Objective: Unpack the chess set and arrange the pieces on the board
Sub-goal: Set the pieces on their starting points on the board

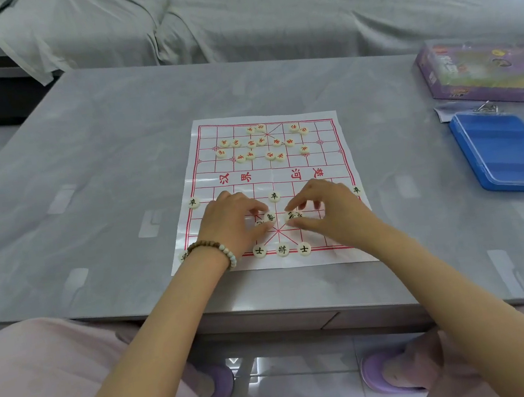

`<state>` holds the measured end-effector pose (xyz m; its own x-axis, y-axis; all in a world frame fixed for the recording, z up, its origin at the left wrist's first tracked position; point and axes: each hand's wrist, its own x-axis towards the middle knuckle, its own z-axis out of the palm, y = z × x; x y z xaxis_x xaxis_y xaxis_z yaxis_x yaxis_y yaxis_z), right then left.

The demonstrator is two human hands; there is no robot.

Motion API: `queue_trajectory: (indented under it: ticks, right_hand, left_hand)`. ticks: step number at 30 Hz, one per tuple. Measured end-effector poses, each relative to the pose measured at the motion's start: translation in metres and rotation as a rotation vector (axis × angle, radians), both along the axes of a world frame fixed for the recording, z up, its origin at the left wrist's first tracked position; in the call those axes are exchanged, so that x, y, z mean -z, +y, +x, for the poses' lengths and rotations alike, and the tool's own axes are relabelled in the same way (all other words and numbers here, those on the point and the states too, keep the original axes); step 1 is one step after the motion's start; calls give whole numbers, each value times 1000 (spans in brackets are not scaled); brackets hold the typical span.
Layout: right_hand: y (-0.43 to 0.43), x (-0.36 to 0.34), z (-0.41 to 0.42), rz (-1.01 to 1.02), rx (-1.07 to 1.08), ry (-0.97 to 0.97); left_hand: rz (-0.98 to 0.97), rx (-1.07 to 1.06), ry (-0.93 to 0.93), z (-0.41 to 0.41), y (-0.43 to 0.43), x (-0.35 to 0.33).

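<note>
Board: a white paper sheet [271, 177] with a red grid lay flat on the grey table [86, 188], near its front edge.
Left hand [230, 219]: it hovered low over the near half of the board, fingers curled, thumb and fingertips pinching the left disc [270, 218], a cream piece with a dark character.
Right hand [325, 210]: it mirrored the other, thumb and forefinger closed on the right disc [291, 216], the other fingers bent above it; the two discs sat just beside each other.
Near row: three dark-marked pieces [282, 249] stood side by side on the closest line, between the wrists.
Pawn line: single dark-marked pieces lay at the left edge [192, 202], the centre [274, 196] and the right edge [356, 190].
Red pieces [260, 142]: they lay scattered loosely across the far half, not on the crossings.
Bracelet [217, 249]: wooden and pale beads circled the left wrist.
Blue case [508, 152]: it lay open, well to the right of the board.
Purple box [487, 72]: it lay flat beyond the case, at the far right.
</note>
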<state>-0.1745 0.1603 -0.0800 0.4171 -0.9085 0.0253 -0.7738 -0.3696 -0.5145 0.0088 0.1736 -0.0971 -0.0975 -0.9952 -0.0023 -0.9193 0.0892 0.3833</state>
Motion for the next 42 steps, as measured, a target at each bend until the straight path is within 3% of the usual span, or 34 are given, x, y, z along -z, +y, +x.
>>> queue_trajectory:
  ticks: [2, 9, 19, 27, 32, 36, 42]
  right_hand:
    - [5, -6, -13, 9, 13, -31]
    - [19, 15, -47, -40, 29, 168]
    - [2, 24, -56, -56, 211, 132]
    - [2, 20, -60, 59, 164, 35]
    - [4, 13, -64, 126, 121, 37]
    - [4, 9, -67, 160, 104, 40]
    - [6, 7, -70, 143, 107, 20]
  left_hand:
    - [3, -8, 5, -3, -2, 0]
    - [-2, 7, 18, -10, -5, 0]
    - [-109, -2, 184, -13, 2, -17]
    - [-177, -73, 322, 10, 10, -23]
    - [-118, 48, 296, -10, 20, -20]
    - [-57, 294, 116, -46, 30, -8]
    - [2, 317, 10, -64, 25, 5]
